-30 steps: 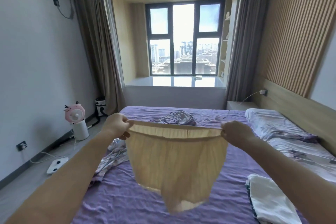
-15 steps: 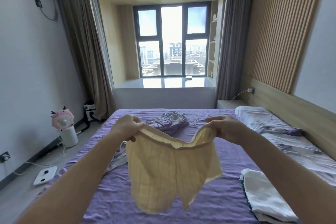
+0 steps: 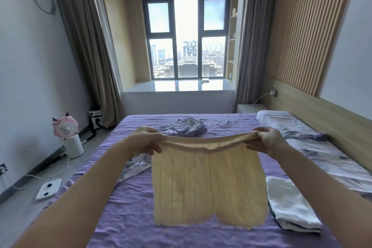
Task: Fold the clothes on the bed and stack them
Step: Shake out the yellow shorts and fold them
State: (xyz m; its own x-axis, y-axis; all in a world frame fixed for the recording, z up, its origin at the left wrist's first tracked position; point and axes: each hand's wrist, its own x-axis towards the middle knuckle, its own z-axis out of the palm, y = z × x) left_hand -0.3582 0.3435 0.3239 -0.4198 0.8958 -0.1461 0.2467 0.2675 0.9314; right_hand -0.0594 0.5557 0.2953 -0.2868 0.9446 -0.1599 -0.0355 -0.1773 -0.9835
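A pair of pale yellow shorts hangs in the air over the purple bed, legs down. My left hand pinches the left end of the waistband and my right hand pinches the right end, so the band is stretched wide between them. A folded stack topped by a white garment lies on the bed to the right of the shorts. One crumpled patterned garment lies further back. Another patterned garment lies under my left forearm, partly hidden.
A pillow and a patterned quilt run along the wooden headboard on the right. On the floor to the left stand a pink fan on a white bin and a white scale with cables. A window bay is behind the bed.
The waistband, slack and twisted half a second ago, is pulled taut again. The shorts now hang flat with both legs side by side, lower over the bed.
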